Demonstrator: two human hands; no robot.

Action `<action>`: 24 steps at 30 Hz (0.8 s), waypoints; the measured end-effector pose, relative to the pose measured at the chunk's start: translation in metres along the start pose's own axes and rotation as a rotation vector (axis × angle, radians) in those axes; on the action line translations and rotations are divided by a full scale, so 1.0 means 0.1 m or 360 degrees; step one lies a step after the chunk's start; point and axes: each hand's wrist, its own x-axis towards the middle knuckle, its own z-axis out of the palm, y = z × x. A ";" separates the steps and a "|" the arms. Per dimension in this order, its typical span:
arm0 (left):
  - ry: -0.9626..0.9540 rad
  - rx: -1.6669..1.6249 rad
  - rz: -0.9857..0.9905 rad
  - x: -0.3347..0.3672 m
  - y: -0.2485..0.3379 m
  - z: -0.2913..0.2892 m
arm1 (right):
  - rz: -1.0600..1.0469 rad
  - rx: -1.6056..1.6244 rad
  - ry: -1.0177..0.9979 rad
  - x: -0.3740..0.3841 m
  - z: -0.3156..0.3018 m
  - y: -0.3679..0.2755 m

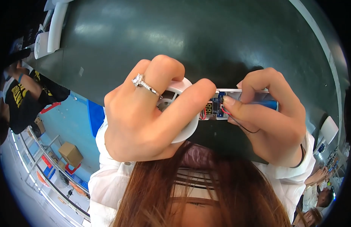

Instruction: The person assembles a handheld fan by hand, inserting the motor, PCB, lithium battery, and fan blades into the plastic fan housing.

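Observation:
A small white handheld fan lies across both hands, its handle laid open. My left hand, with a ring on one finger, is closed around the round white fan head. In the handle sits a blue circuit board with a small lit digit display. Beside it lies a blue cylindrical battery, partly covered by my fingers. My right hand grips the handle from the right, thumb tip pressed at the board's right end. Red leads and a dark wire come out by that thumb; the dark one loops below the handle.
Under my hands is a dark green tabletop with a pale edge at right. White fan parts stand at upper left; another white piece is at far right. A co-worker in a black shirt is at left, near a cardboard box.

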 end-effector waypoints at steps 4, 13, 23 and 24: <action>-0.0015 -0.0022 0.0020 0.01 -0.01 -0.02 | -0.0030 0.0003 -0.0017 0.00 -0.01 0.03; 0.0073 -0.0034 -0.0050 -0.02 0.01 0.01 | -0.0110 0.0001 -0.0163 0.05 -0.07 0.03; 0.0131 -0.0095 -0.0020 0.00 0.02 0.00 | -0.0117 0.0048 -0.0097 -0.01 -0.09 0.08; 0.0161 -0.0157 -0.0015 -0.02 0.01 0.01 | -0.0119 0.0108 -0.0057 -0.01 -0.08 0.10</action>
